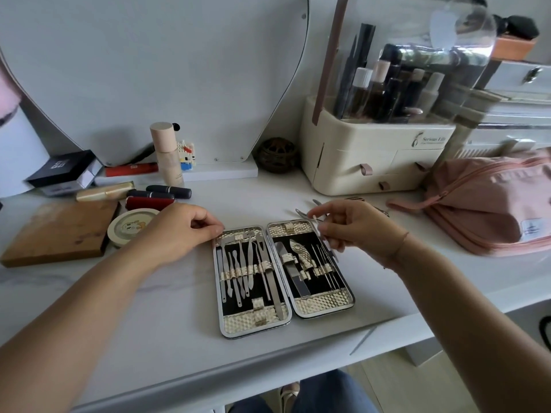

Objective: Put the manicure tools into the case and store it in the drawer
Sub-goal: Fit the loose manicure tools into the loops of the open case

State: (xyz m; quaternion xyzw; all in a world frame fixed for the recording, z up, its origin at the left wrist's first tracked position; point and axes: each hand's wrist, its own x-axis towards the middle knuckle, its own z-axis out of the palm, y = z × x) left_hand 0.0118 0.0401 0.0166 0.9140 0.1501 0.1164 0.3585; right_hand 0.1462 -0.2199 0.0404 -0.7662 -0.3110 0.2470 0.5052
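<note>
Open hinged metal manicure case with gold-textured lining (284, 278) lies flat on the white tabletop (167, 317), both halves up, most elastic loops already filled.

Right hand (354, 231) is pinching a small slim steel tool with a spoon-like tip (302, 214) between thumb and forefinger; it holds only that. The tool's tip points away from the palm, toward the left hand, and its long axis runs roughly crosswise to the case's slots. The case's right half sits just below and inboard of that grip, very near. My read: the tool needs turning to line up with the lengthwise loops before it slides in.

Left hand (182, 231) is loosely curled, fingertips touching the case's top-left corner, holding nothing, apparently steadying it.

A few loose steel tools (357, 201) lie just beyond the right hand's knuckles, so the right hand is the nearer one for those. Can't tell which drawer is meant.
</note>
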